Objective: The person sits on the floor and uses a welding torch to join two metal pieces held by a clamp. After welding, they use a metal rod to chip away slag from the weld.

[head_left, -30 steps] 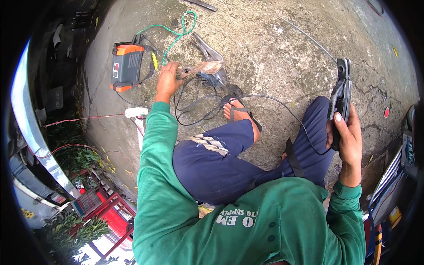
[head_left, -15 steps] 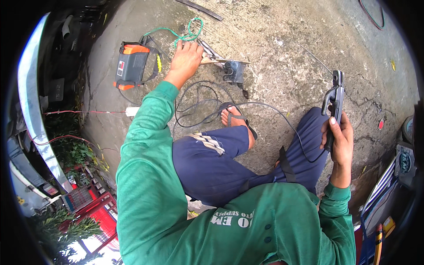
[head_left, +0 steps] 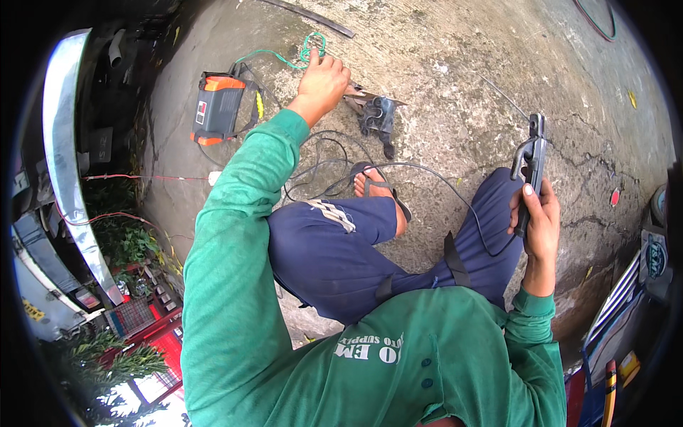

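My right hand (head_left: 538, 217) is wrapped round the black handle of a welding electrode holder (head_left: 531, 158), held upright over my right knee. A thin welding rod (head_left: 504, 95) juts up and left from its jaws. Far left of centre, my left hand (head_left: 324, 84) reaches out with its fingers curled at the far end of a metal piece; what they grip is hidden under the hand. Beside it lies a dark, bent metal bracket (head_left: 377, 117) on the concrete. A green cable (head_left: 274, 53) loops just beyond the left fingers.
A grey and orange welding machine (head_left: 218, 108) stands left of my left hand. Black cable (head_left: 455, 191) coils near my sandalled foot (head_left: 377, 186) and crosses to the holder. A flat metal strip (head_left: 313, 18) lies farther off. A red wire (head_left: 149, 177) runs at the left.
My left hand has shifted right, closer to the bracket, covering more of the metal piece. The bracket has turned slightly. My right hand still holds the electrode holder in nearly the same place.
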